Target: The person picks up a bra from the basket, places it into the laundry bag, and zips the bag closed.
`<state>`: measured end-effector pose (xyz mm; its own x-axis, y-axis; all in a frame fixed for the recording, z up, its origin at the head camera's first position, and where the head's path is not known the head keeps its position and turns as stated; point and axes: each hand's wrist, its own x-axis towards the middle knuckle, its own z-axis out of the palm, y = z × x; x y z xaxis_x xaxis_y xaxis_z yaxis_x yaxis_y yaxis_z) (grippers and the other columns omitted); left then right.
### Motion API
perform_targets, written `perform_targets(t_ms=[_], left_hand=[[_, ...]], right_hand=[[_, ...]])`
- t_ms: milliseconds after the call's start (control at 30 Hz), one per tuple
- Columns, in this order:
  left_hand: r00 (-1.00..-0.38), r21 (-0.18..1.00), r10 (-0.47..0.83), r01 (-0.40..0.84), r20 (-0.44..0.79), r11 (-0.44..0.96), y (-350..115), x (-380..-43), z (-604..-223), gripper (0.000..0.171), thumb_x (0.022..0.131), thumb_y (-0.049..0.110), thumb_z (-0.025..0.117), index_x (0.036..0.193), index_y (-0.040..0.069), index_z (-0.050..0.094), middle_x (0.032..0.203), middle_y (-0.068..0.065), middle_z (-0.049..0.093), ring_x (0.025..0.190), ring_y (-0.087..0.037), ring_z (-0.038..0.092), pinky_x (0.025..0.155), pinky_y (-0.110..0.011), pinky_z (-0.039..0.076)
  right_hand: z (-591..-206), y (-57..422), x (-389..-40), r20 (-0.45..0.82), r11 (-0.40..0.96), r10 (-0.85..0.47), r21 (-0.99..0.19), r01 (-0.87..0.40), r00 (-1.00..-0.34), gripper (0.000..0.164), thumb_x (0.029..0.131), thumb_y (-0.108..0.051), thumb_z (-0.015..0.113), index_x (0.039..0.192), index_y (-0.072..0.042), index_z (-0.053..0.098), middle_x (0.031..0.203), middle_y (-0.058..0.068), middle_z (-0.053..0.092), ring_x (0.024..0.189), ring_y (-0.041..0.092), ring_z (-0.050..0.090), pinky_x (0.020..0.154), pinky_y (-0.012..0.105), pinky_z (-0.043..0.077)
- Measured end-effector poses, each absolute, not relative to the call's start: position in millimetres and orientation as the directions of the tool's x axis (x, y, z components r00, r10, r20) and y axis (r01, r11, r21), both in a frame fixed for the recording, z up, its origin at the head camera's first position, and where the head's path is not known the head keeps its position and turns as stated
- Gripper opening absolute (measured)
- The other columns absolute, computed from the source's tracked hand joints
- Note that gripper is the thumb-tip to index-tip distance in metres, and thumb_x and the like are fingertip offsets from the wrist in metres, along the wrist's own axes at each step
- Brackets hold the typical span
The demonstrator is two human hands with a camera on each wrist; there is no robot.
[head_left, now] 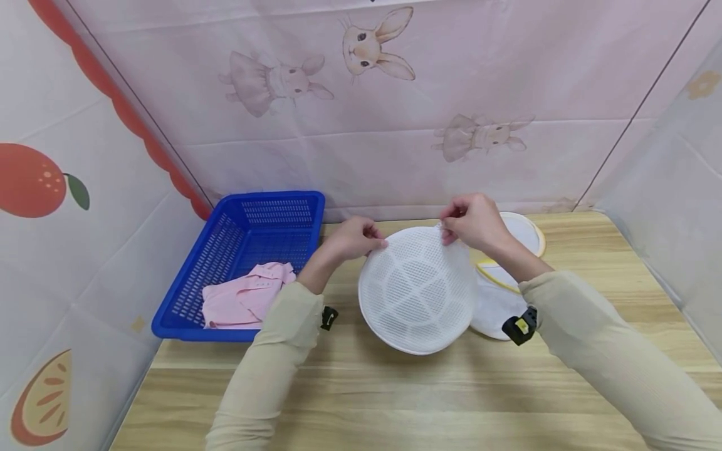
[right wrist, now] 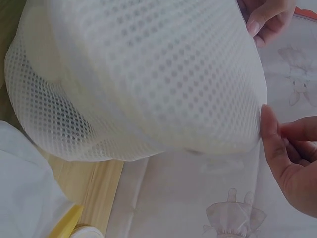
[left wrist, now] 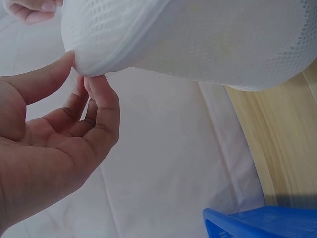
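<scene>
A round white mesh laundry bag (head_left: 417, 291) hangs tilted over the middle of the wooden table, its panelled mesh face turned toward me. My left hand (head_left: 353, 238) pinches its upper left edge between thumb and fingertips; the left wrist view shows that hand (left wrist: 64, 129) at the bag's piped rim (left wrist: 133, 42). At the upper right edge, my right hand (head_left: 474, 220) pinches the mesh. In the right wrist view the right hand's thumb and finger (right wrist: 292, 163) meet at a corner of the mesh (right wrist: 188, 74). What lies inside the bag cannot be made out.
A blue plastic basket (head_left: 209, 335) stands at the left with a folded pink shirt (head_left: 254, 294) inside. Right of the mesh bag lie a white fabric piece with yellow trim (head_left: 496, 310) and a round white one (head_left: 521, 228), partly behind my right arm. A patterned wall sheet (head_left: 383, 163) borders the table's back.
</scene>
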<state>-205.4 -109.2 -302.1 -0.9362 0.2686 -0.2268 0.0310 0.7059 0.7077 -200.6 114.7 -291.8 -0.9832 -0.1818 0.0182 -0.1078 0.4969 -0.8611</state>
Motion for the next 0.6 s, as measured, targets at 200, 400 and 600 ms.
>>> perform_targets(t_ms=[200,400,600], left_hand=[[-0.937,0.711,0.273,0.040,-0.217,0.702,-102.0,-206.6,-299.7,0.012,0.085,0.010,0.064,0.089,0.000,0.061,0.079,-0.006,0.055,0.070,-0.014,0.049,0.057,-0.020,0.042],[-0.944,0.726,0.260,0.033,-0.203,0.687,-98.9,-206.6,-299.5,0.008,0.083,0.006,0.064,0.085,-0.001,0.061,0.076,-0.005,0.054,0.069,-0.014,0.048,0.056,-0.019,0.041],[-0.964,0.754,0.209,0.014,-0.164,0.656,-98.6,-206.9,-304.3,0.007,0.082,0.005,0.066,0.081,0.000,0.062,0.073,-0.004,0.053,0.067,-0.014,0.047,0.054,-0.019,0.039]], right_hand=[[-289.7,109.6,-201.6,0.041,0.463,-0.197,-0.877,-0.130,-0.980,0.008,0.084,0.005,0.056,0.086,0.012,0.060,0.072,0.017,0.060,0.054,0.016,0.062,0.054,0.029,0.054],[-289.3,107.8,-202.7,0.049,0.460,-0.195,-0.878,-0.135,-0.980,0.008,0.084,0.005,0.057,0.086,0.012,0.060,0.072,0.016,0.060,0.053,0.016,0.062,0.055,0.029,0.054],[-290.4,109.0,-203.5,0.040,0.475,-0.184,-0.871,-0.125,-0.982,0.007,0.083,0.005,0.058,0.085,0.011,0.060,0.070,0.015,0.060,0.051,0.016,0.061,0.053,0.028,0.054]])
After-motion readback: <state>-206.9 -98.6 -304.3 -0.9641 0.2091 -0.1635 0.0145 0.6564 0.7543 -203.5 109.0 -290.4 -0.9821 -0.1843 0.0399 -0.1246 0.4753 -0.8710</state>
